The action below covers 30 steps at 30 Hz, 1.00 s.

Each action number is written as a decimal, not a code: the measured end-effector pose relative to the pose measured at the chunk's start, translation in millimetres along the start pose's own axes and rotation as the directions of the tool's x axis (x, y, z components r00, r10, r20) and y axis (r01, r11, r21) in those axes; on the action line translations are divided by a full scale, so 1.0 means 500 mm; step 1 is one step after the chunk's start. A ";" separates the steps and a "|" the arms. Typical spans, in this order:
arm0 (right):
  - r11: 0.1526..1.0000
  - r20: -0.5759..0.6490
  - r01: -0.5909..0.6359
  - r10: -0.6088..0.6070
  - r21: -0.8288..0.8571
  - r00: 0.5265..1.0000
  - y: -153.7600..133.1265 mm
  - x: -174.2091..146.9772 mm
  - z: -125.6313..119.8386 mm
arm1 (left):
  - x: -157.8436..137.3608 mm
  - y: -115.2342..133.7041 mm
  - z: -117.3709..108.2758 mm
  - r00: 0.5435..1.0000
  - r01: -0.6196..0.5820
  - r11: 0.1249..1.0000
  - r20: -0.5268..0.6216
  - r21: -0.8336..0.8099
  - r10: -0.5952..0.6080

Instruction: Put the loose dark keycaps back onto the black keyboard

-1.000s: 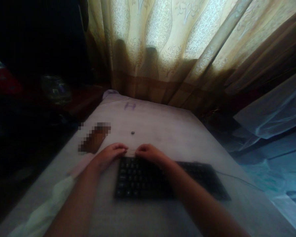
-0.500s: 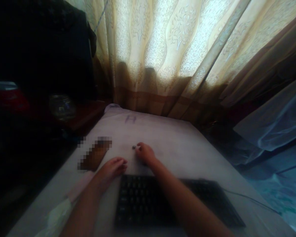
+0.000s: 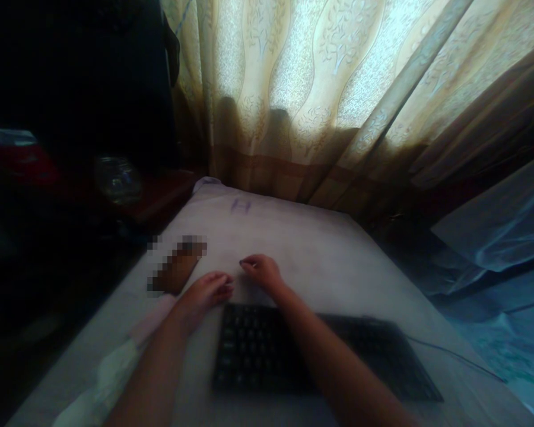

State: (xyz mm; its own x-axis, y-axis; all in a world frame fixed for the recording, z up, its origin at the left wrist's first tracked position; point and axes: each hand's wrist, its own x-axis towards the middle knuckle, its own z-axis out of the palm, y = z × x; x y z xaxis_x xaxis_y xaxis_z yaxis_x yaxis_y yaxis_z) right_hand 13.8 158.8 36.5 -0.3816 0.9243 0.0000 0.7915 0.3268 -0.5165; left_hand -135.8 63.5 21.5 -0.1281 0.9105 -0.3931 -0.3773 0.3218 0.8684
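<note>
One small dark object pinched in the right hand, left hand half-curled, hold unclear, black keyboard nearer.

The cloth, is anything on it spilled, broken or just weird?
No spill or break shows on the cloth. The odd bit is the brown thing beyond and left of the left hand: its edges turn into little squares, so I can't tell what it is.

A tiny, blurred dark object sits at the right grip
</note>
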 end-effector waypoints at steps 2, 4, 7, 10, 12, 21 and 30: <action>0.996 0.014 0.068 -0.069 0.050 0.998 -0.006 -0.039 -0.003 | 0.002 -0.001 0.001 1.000 -0.015 0.999 -0.012 0.031 0.015; 0.987 0.017 0.136 -0.138 0.089 0.990 -0.012 -0.081 -0.004 | 0.005 -0.002 0.002 0.999 -0.031 0.996 -0.028 0.080 0.034; 0.969 0.041 0.229 -0.233 0.092 0.972 -0.017 -0.133 -0.003 | 0.008 -0.004 -0.003 0.998 -0.041 0.979 -0.031 0.200 0.049; 0.952 0.091 0.304 -0.306 0.037 0.948 -0.022 -0.159 -0.004 | 0.006 -0.001 -0.016 0.999 -0.031 0.932 -0.016 0.361 0.039; 0.948 0.125 0.317 -0.313 -0.019 0.942 -0.026 -0.164 -0.006 | 0.001 0.004 -0.026 1.000 -0.027 0.886 0.011 0.464 0.024; 0.908 0.195 0.357 -0.317 -0.219 0.928 -0.044 -0.162 -0.006 | -0.014 0.021 -0.037 0.989 -0.115 0.679 0.146 0.725 0.011; 0.931 0.197 0.317 -0.282 -0.179 0.939 -0.046 -0.164 -0.008 | 0.000 0.008 -0.035 0.987 -0.144 0.608 0.156 0.781 0.033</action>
State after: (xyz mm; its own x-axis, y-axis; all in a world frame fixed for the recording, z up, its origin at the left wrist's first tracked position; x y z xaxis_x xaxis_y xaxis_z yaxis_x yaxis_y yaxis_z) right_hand 28.8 76.2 52.1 -0.6754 0.7371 -0.0231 0.7016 0.6326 -0.3280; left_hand -153.2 60.2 19.8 0.0041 0.9501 -0.3119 0.5054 0.2672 0.8205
